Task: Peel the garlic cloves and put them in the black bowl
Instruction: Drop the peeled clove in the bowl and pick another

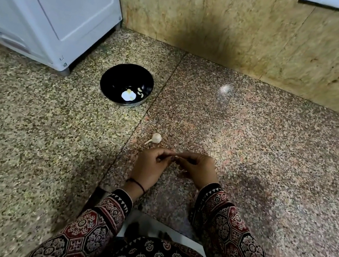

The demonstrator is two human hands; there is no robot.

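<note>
Head view: we look down on a speckled granite desk [252,143] that fills most of the frame, with a yellowish stone wall [249,29] across the top. In the lower middle of the frame we see both hands brought together, fingertips meeting. The left hand [149,165] is curled, its fingers bent inward toward the right hand [196,167], which is also curled with its fingers pressed against those of the left. Something small seems pinched between them, but it is blurred and mostly hidden, so we cannot tell what it is. A thin dark band [137,183] circles the left wrist, and patterned dark red and black sleeves [234,230] cover both forearms.

Just above the hands, slightly to the left, a whole garlic bulb [156,137] lies on the desk with its stem pointing to the lower left, apart from the fingers. Farther up and left sits the black bowl [114,77], well apart from the hands. Inside it we see a few pale peeled cloves [140,92] near the right wall and a white patch at the bottom. A white appliance [49,5] fills the upper left corner, near the bowl.
</note>
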